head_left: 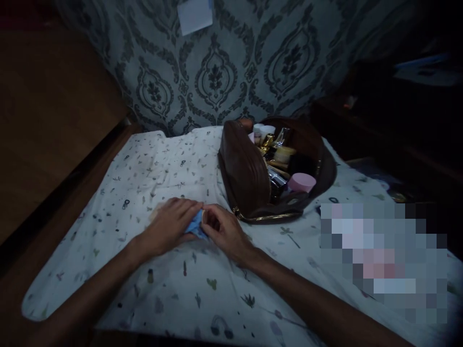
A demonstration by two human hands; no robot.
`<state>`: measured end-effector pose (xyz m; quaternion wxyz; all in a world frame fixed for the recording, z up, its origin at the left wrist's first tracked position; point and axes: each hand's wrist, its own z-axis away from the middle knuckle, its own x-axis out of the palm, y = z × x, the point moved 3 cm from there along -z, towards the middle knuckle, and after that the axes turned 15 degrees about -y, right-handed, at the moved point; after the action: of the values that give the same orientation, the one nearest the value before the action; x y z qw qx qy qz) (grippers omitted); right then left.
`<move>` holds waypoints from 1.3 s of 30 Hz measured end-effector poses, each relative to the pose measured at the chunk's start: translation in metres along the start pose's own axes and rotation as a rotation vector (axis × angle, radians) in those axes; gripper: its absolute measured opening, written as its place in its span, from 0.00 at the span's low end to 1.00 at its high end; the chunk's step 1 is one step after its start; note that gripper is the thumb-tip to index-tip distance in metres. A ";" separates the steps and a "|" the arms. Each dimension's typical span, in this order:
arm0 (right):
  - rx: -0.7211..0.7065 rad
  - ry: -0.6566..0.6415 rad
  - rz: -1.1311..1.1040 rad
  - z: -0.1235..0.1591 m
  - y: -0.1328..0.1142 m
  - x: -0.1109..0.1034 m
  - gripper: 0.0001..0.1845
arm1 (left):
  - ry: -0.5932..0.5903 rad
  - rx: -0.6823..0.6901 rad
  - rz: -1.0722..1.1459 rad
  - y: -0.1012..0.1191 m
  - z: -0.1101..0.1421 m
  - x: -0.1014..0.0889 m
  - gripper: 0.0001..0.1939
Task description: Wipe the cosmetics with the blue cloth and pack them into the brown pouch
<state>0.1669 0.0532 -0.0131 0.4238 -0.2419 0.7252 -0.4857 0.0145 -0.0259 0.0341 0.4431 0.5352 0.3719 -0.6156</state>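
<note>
My left hand (172, 222) rests low over the printed cloth, its fingers stretched together across a crumpled blue cloth-like piece (195, 225), with the thumb below it. From the other side, my right hand (227, 232) pinches the edge of the same blue piece with curled fingers. A small pale edge shows at the right fingertips; I cannot make out what it belongs to. Just beyond my right hand stands a brown cosmetic bag (244, 168), unzipped. Inside it are a pink round container (302, 182), a gold-coloured item (267, 140) and several bottles and tubes.
A white cloth (144, 173) with small prints covers the surface under my hands. Patterned wallpaper (217, 77) rises behind, with a white paper (195, 17) on it. A blurred-out patch (383, 260) lies at the right. Brown wood (54, 120) is at the left.
</note>
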 end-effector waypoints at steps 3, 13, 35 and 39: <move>-0.001 0.029 0.011 0.001 0.001 -0.001 0.10 | -0.036 -0.072 -0.052 0.004 -0.010 0.008 0.24; 0.030 0.023 0.027 0.001 0.001 -0.004 0.11 | -0.016 -0.112 0.221 -0.076 0.036 0.015 0.17; 0.130 -0.002 -0.205 0.001 0.003 -0.003 0.14 | 0.117 -0.061 0.102 -0.056 0.004 0.031 0.32; 0.186 -0.021 -0.243 0.000 0.005 -0.004 0.14 | 0.145 -0.295 0.081 -0.087 0.039 0.045 0.40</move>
<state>0.1697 0.0581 -0.0166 0.3902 -0.2926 0.6381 -0.5958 -0.0822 -0.0395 -0.0057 0.5134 0.5218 0.4674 -0.4956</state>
